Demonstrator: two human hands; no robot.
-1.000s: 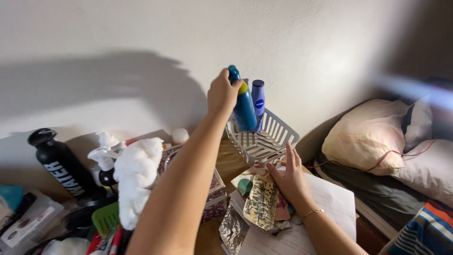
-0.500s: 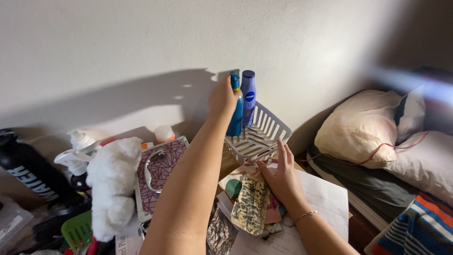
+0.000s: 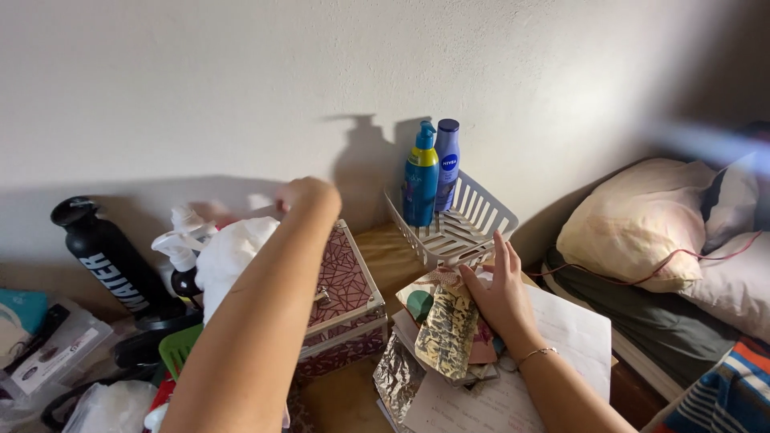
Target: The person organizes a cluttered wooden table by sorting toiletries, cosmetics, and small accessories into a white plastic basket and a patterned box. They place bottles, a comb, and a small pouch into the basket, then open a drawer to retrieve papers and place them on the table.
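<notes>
Teal bottle (image 3: 420, 186) upright in white basket (image 3: 473, 232), well apart from empty, loosely curled left fingers (image 3: 298, 192).

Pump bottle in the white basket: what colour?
Blue pump bottle with a yellow-green collar, seen in the head view.

Glossy plastic bottles (image 3: 420, 176) stand in a slatted white plastic basket (image 3: 473, 228) beside crinkled foil packets (image 3: 397, 377).

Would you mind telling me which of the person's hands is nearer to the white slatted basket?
The right hand: it lies flat on the packets just in front of the white slatted basket. The left hand is off to the basket's left, above the patterned box.
</notes>
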